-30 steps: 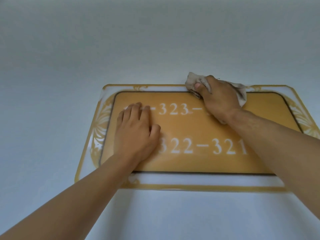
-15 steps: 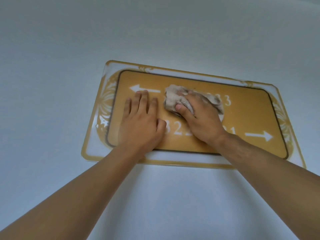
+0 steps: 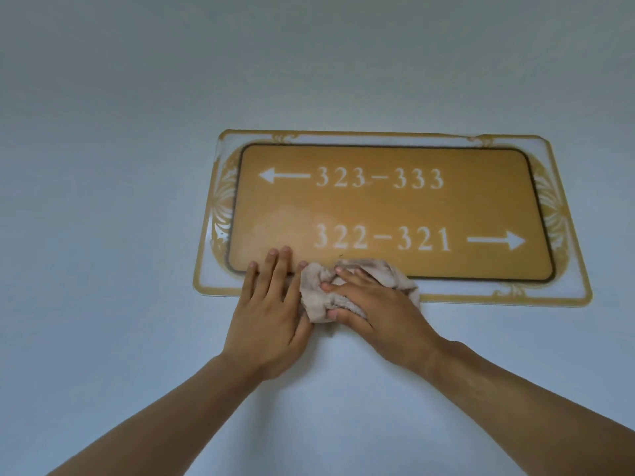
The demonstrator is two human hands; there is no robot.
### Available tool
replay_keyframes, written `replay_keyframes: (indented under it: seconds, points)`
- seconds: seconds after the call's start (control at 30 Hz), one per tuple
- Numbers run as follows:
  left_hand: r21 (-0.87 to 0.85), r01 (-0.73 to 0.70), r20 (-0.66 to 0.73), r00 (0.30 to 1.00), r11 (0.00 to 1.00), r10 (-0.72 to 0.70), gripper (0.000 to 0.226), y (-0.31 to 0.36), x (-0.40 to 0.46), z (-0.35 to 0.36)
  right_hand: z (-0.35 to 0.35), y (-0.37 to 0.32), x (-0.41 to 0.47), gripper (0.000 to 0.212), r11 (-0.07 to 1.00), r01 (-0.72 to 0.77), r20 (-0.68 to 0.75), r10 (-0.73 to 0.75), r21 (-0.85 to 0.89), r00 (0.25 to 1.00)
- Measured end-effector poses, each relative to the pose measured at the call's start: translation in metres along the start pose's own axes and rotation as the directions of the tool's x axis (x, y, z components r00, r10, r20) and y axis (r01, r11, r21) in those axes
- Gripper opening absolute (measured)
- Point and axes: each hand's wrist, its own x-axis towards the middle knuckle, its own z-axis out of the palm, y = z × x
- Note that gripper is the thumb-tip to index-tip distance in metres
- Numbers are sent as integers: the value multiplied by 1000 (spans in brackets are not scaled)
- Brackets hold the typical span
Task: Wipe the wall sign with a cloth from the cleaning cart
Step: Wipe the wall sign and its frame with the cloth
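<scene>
The wall sign (image 3: 388,207) is a gold plate with white arrows and room numbers inside a clear ornamented border. It hangs on a pale wall. My right hand (image 3: 378,314) presses a crumpled beige cloth (image 3: 319,297) against the sign's bottom edge, left of centre. Lying flat beside it is my left hand (image 3: 269,314), fingers spread, its fingertips on the sign's lower left border and its palm on the wall below. The two hands touch at the cloth.
A plain pale wall (image 3: 137,166) surrounds the sign on all sides. The cleaning cart is out of view.
Both hands have slid down from the sign's face to its bottom edge. The cloth went from the top edge, across the middle, to the lower border. All the numbers now show.
</scene>
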Motion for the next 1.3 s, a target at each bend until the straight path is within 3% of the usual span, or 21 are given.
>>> replay_keyframes:
  seconds: [0.1, 0.27, 0.5, 0.63, 0.7, 0.83, 0.93, 1.03, 1.13, 1.3]
  points:
    - [-67, 0, 33, 999, 998, 3, 68, -2, -6, -20, -11, -7, -10, 33, 985, -6, -111, 26, 175, 993]
    - [-145, -13, -80, 997, 989, 1, 54, -8, 2, -51, -38, -21, 3, 7, 890, 1, -360, 184, 456, 915]
    - [-120, 84, -121, 988, 989, -98, 57, -47, 0, -62, -83, -2, 50, 22, 980, -110, -734, 199, 169, 650]
    - [-247, 283, -145, 935, 927, -324, 64, -76, 13, -66, -105, 20, 88, 30, 960, -255, -807, 241, 117, 539]
    - [-248, 297, -165, 925, 922, -342, 64, -90, 27, -68, -110, 26, 110, 33, 937, -332, -806, 277, 107, 523]
    - [-225, 267, -177, 935, 937, -309, 62, -110, 54, -66, -101, 25, 149, 33, 897, -418, -777, 365, 145, 512]
    - [-195, 226, -153, 954, 954, -258, 65, -122, 66, -57, -78, 20, 172, 36, 901, -407, -737, 379, 154, 560]
    - [-179, 168, -158, 968, 969, -196, 65, -130, 73, -47, -68, 22, 184, 37, 937, -348, -738, 254, 28, 625]
    - [-261, 163, -223, 949, 951, -224, 64, -133, 77, -36, -75, 26, 192, 32, 955, -279, -693, 135, -99, 708]
    - [-374, 123, -351, 899, 919, -262, 59, -142, 75, -21, -79, 13, 221, 33, 982, -130, -597, 21, -139, 802]
